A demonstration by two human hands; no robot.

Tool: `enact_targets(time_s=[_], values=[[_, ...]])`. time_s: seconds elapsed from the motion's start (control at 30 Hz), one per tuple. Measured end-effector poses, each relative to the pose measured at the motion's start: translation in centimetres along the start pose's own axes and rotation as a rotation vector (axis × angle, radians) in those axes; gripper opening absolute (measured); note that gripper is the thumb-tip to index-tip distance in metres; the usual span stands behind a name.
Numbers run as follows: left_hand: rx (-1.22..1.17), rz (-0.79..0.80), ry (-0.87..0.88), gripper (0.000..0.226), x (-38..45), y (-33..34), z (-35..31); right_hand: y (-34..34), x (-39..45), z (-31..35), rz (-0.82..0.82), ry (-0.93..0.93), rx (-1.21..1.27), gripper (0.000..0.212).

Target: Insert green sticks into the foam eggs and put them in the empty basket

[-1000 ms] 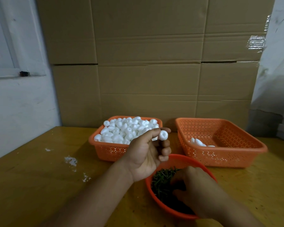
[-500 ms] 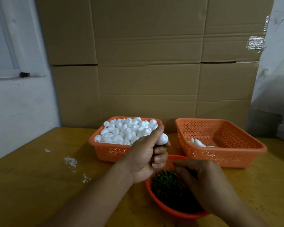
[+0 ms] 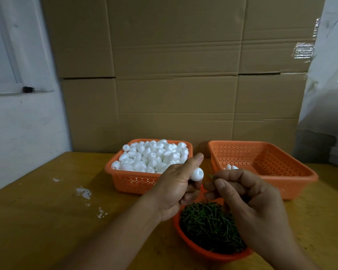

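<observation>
a single white foam egg [image 3: 197, 174] is held just right of the frame's centre, gripped between the thumb and curled fingers of the left hand [image 3: 176, 189], with its blunt end turned toward the right. just beside it, but not touching, the tip of a green stick [image 3: 212, 176] is seen, pinched between the thumb and forefinger of the right hand [image 3: 250, 201]; only a short end of the stick is visible past the fingertips. below both hands, in the lower centre of the frame, a round orange bowl [image 3: 201, 250] filled with a heap of green sticks [image 3: 209, 227] is placed, partly covered by the right wrist. behind the left hand, at centre, a square orange basket [image 3: 137, 180] is heaped with white foam eggs [image 3: 152, 156]. to its right, in the centre right of the frame, a second orange basket [image 3: 293, 172] is set, in which a few white eggs [image 3: 230, 167] are seen near its front left wall, just above the right hand's knuckles; whether sticks are in them cannot be told. everything is stood on a yellow-brown wooden table [image 3: 47, 221], on which white flecks [image 3: 84, 192] are scattered at lower left. a wall of cardboard boxes [image 3: 174, 75] is stacked behind the baskets, filling the upper middle of the frame, and a white wall [image 3: 23, 129] is seen at the left edge.
</observation>
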State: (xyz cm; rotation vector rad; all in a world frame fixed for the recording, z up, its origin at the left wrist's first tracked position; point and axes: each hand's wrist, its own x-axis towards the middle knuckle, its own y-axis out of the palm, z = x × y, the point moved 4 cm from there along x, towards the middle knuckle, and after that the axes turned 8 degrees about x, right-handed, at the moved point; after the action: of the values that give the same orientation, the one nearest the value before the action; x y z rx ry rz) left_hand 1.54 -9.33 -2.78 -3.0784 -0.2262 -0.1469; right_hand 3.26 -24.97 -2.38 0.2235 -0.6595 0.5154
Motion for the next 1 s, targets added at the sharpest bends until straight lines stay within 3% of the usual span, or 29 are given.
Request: enact_targets(time_s=[0.47,1.0], values=[[0.080,-0.015,0.034,0.058,-0.24,0.32,-0.25,0.24,-0.17,-0.04,0.009,-0.045,-0.088,0.011],[0.094,-0.025,0.114,0.046,-0.59,0.87,-0.96,0.06,-0.35,0.38,-0.004,-0.180,-0.236,0.015]])
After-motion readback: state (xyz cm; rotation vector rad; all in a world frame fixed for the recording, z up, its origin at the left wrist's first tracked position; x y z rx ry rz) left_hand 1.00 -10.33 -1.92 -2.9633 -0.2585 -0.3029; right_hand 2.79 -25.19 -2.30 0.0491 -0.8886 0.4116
